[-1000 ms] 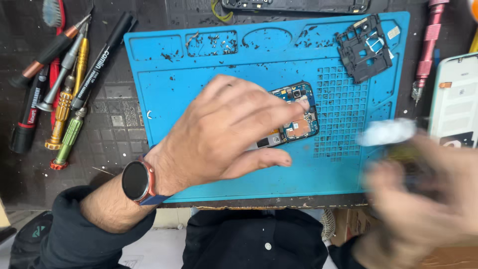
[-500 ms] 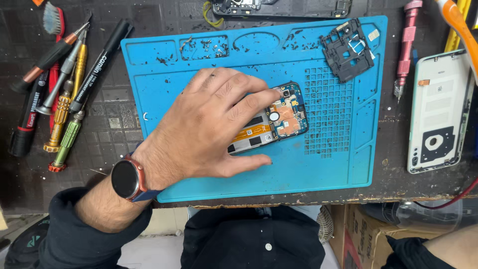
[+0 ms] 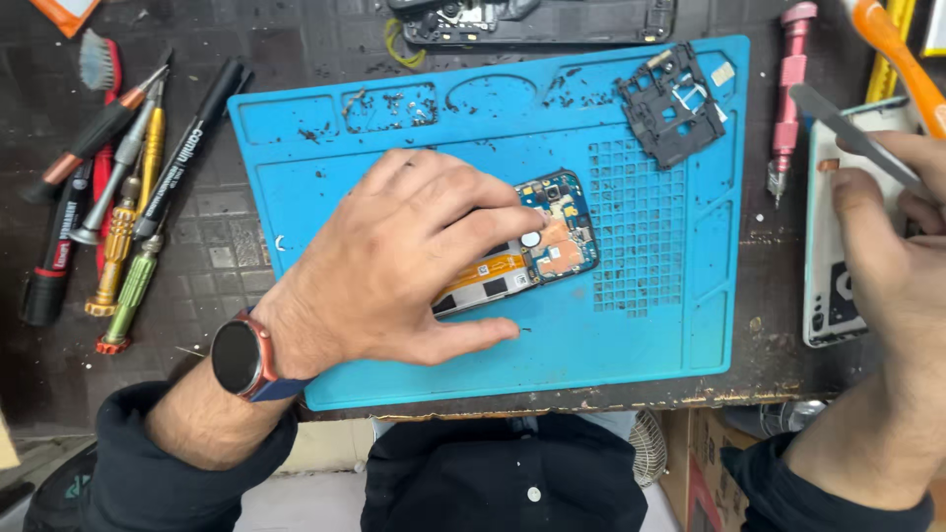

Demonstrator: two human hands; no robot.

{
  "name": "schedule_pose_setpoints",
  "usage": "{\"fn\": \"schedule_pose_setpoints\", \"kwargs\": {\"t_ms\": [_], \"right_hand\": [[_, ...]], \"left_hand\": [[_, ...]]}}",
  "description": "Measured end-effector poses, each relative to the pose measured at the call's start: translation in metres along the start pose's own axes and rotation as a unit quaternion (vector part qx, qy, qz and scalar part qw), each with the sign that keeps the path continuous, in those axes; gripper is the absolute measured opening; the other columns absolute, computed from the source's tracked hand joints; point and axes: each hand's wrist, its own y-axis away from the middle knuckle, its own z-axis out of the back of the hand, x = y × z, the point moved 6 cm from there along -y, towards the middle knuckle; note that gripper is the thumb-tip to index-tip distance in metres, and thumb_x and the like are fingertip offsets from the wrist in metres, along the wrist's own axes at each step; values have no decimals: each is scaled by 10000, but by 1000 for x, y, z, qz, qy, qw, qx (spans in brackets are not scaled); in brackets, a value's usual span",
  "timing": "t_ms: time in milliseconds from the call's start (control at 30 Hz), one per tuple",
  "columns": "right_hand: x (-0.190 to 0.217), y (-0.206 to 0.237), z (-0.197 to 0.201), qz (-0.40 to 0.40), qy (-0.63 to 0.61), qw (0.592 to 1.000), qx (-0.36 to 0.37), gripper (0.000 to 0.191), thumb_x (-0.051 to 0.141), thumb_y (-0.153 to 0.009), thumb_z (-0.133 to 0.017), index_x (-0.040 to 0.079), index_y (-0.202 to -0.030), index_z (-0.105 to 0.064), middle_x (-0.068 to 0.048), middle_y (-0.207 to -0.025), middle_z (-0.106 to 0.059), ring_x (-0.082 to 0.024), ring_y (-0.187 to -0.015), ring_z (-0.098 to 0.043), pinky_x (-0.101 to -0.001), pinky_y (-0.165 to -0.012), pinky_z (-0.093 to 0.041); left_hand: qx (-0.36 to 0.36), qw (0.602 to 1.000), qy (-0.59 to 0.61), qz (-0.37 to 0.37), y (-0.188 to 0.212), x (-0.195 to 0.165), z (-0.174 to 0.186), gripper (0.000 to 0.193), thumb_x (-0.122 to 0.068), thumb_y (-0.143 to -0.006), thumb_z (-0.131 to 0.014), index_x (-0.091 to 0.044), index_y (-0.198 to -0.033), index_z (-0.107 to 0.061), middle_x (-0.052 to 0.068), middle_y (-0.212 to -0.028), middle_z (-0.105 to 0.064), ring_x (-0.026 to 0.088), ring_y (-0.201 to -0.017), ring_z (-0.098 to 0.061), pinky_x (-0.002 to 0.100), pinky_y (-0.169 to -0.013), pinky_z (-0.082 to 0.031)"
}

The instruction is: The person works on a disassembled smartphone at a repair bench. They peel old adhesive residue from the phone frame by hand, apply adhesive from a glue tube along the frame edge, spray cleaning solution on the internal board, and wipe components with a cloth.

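An opened phone (image 3: 544, 246) with its circuit board and an orange flex cable showing lies on the blue work mat (image 3: 650, 335). My left hand (image 3: 394, 266) lies flat over the phone's left part and pins it down, fingers spread. At the right edge my right hand (image 3: 892, 246) grips metal tweezers (image 3: 849, 136), tips pointing up-left, above a white phone back cover (image 3: 828, 315).
Several screwdrivers (image 3: 123, 232) and a black marker (image 3: 187, 148) lie left of the mat. A black plastic frame (image 3: 673, 103) sits on the mat's top right corner, a pink screwdriver (image 3: 786, 99) beside it. Another phone chassis (image 3: 537, 20) lies beyond the mat.
My right hand was a blur at the lower right a second ago, dropped out of view, and now is back at the right edge with tweezers. The left hand stays on the phone.
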Motion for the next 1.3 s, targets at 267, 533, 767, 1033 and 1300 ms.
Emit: {"fn": "schedule_pose_setpoints", "kwargs": {"t_ms": [267, 533, 767, 1033, 1300], "right_hand": [[17, -6, -7, 79, -22, 996, 25, 127, -63, -1140, -652, -40, -1262, -625, -114, -1086, -704, -108, -965, -686, -191, -844, -543], [-7, 19, 2, -45, -56, 997, -1, 131, -38, -1171, -579, -49, -1291, -633, -147, -1074, -714, -123, -880, -662, -205, -778, -504], [95, 66, -33, -101, -281, 949, 100, 191, -27, -946, -706, -49, -1135, -716, -43, -972, -671, -8, -769, -604, -144, -660, -443], [140, 55, -90, -208, -420, 839, 275, 287, 3, -872, -728, -72, -1149, -732, 20, -889, -676, 6, -695, -441, -145, -616, -356], [131, 51, -99, -221, -405, 832, 308, 242, 18, -891, -721, -87, -1109, -735, 7, -932, -718, -10, -770, -549, -164, -692, -433]], "left_hand": [[-4, 1000, -5, -6, 0, 3, 0, 671, -399, -770, -880, -115, -1314, -609, 51, -1215, -633, 292, -1105, -598, 446, -939, -456], [-56, 998, -10, -14, 2, -4, 8, 591, -456, -866, -871, -124, -1294, -635, 26, -1178, -646, 263, -1077, -614, 413, -922, -468], [-122, 992, 15, -25, 6, -9, 15, 428, -319, -915, -913, -159, -1242, -688, -15, -1083, -638, 212, -981, -614, 367, -857, -465], [-147, 986, 36, -76, 9, -17, 18, 324, -191, -865, -927, -150, -1110, -718, -26, -965, -617, 202, -885, -644, 364, -803, -503], [-155, 983, 102, 0, 11, -9, 15, 233, -172, -833, -924, -148, -982, -747, -16, -915, -653, 199, -861, -629, 353, -773, -468]]}}
